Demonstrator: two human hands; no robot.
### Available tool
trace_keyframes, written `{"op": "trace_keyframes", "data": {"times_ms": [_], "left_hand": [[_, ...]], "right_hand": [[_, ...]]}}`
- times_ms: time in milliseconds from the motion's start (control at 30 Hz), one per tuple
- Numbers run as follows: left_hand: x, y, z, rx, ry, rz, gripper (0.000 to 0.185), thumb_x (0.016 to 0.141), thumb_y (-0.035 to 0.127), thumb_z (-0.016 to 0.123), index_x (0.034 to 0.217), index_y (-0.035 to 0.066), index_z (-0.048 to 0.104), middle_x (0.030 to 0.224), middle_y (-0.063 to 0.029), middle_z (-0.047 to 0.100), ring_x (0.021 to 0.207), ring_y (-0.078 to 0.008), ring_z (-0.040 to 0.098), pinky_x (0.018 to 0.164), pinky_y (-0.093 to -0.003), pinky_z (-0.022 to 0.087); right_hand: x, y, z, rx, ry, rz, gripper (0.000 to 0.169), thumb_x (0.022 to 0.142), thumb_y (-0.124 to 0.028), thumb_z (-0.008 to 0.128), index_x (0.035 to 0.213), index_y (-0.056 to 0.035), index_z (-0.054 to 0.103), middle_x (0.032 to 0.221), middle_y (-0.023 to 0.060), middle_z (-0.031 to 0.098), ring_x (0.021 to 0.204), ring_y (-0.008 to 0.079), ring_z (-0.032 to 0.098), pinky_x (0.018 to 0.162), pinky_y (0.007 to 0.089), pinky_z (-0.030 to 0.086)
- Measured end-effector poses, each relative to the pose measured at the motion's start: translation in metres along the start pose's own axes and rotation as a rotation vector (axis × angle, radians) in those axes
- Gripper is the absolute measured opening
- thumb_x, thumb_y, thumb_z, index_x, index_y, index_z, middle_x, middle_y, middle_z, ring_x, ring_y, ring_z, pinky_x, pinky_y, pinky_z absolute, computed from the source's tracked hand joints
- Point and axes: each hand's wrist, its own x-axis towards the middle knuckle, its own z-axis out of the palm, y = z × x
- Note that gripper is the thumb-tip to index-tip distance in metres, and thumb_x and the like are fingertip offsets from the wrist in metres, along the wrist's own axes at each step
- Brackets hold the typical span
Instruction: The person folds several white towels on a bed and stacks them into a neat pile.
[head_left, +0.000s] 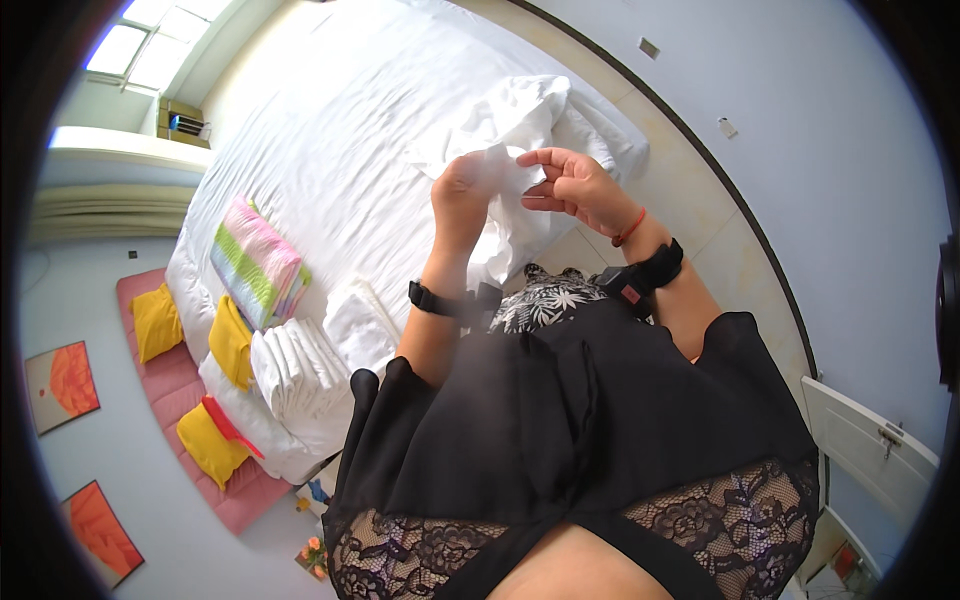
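Observation:
My left hand (461, 191) grips a white cloth (517, 176), its raised edge bunched at the fingers. Facing it, my right hand (581, 187) has its fingers spread, with the index fingertip at the cloth's edge; whether it pinches the fabric is unclear. Part of the cloth hangs below the hands. Behind them, more crumpled white fabric (525, 105) lies over the corner of the bed (315, 150); I cannot tell if it is the same piece.
Left on the bed are a folded striped quilt (259, 259), a stack of folded white cloths (296, 367), a flat white cloth (361, 319) and a yellow cloth (231, 341). Yellow cushions (157, 322) rest along the pink padded headboard (169, 390). A white door (870, 427) stands at the lower right.

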Motion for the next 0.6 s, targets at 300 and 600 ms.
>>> {"op": "trace_keyframes", "data": {"times_ms": [300, 600], "left_hand": [[-0.005, -0.011, 0.0, 0.044, -0.078, 0.117, 0.013, 0.088, 0.008, 0.058, 0.097, -0.001, 0.061, 0.085, -0.003, 0.064, 0.076, -0.007, 0.058, 0.068, -0.0207, 0.047], [-0.013, -0.022, -0.02, 0.124, -0.056, 0.187, 0.014, 0.087, 0.006, 0.056, 0.099, -0.002, 0.059, 0.083, -0.0037, 0.062, 0.074, -0.0084, 0.056, 0.066, -0.0217, 0.046]], "right_hand": [[0.021, 0.011, -0.005, -1.018, 0.122, -0.513, 0.01, 0.083, -0.007, 0.061, 0.092, -0.0036, 0.063, 0.082, 0.0023, 0.057, 0.071, 0.0128, 0.054, 0.064, 0.0257, 0.046], [0.035, 0.005, 0.021, -1.136, 0.145, -0.769, 0.013, 0.08, -0.016, 0.062, 0.076, -0.0045, 0.058, 0.07, 0.0096, 0.056, 0.067, 0.0281, 0.053, 0.064, 0.0368, 0.042]]}}
